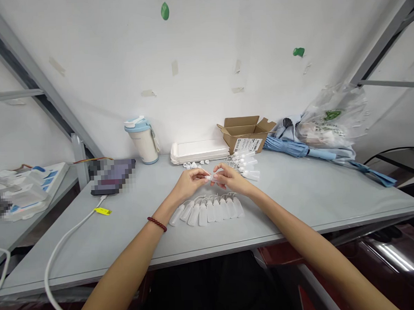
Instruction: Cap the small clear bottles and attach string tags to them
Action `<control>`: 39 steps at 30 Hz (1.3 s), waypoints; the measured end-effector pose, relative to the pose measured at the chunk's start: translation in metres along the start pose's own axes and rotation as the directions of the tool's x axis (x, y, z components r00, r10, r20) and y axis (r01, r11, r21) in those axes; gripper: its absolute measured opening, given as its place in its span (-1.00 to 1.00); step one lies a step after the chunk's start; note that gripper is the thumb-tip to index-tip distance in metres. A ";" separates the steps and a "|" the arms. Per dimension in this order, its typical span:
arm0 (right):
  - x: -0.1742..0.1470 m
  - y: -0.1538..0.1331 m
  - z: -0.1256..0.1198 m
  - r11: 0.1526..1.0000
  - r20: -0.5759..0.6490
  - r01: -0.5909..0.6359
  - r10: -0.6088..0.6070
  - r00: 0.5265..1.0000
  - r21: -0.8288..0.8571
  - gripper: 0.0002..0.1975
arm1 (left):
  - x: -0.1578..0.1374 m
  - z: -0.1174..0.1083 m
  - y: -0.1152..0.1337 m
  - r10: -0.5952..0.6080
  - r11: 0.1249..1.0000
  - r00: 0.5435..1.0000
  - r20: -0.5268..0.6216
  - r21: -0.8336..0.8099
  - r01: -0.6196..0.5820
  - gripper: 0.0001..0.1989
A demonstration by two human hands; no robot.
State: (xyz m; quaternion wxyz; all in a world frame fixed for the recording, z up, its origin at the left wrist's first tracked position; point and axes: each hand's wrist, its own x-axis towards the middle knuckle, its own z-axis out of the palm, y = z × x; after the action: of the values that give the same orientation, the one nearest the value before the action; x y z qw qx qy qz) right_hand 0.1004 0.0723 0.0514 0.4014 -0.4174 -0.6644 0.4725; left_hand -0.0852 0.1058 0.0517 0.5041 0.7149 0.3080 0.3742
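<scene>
My left hand point(193, 182) pinches a small white and clear piece point(210, 177), which looks like the cap end of a little squeeze bottle. From the other side, my right hand point(229, 178) closes its thumb and index finger on the same piece, its other fingers loosely curled. Most of the piece is hidden by the fingertips. Just below the hands lies a row of several translucent squeeze bottles point(211, 211) with thin curved tubes at their tops. Several loose white caps point(193, 165) sit behind my left hand. More bottles with white tops point(250, 175) lie behind my right hand.
At the back stand a cream tumbler point(144, 142), a stack of white trays point(201, 150) and an open cardboard box point(246, 136). A folded blue umbrella point(297, 148) and a plastic bag point(333, 120) lie right. A phone point(114, 177) with a white cable point(63, 236) lies left.
</scene>
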 end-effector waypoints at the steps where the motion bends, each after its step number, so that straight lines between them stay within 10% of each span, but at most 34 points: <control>1: 0.000 0.000 0.000 1.000 0.001 -0.005 0.005 1.000 0.005 -0.74 | 0.000 0.000 0.001 0.000 1.000 1.000 0.001 0.004 0.000 -0.80; 24: 0.001 0.000 -0.002 0.987 0.032 -0.068 0.064 0.997 0.146 -0.68 | -0.002 -0.001 0.000 -0.027 1.000 0.992 0.126 0.013 0.025 -0.72; 39: 0.001 -0.002 -0.003 0.998 -0.040 -0.056 0.055 0.998 -0.032 -0.65 | 0.000 0.001 0.004 -0.216 0.976 0.972 -0.096 -0.046 0.213 -0.64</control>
State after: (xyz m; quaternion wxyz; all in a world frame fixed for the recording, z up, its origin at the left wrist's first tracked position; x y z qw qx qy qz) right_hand 0.1023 0.0732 0.0536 0.3941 -0.4512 -0.6523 0.4643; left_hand -0.0843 0.1038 0.0551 0.5381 0.6487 0.4017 0.3583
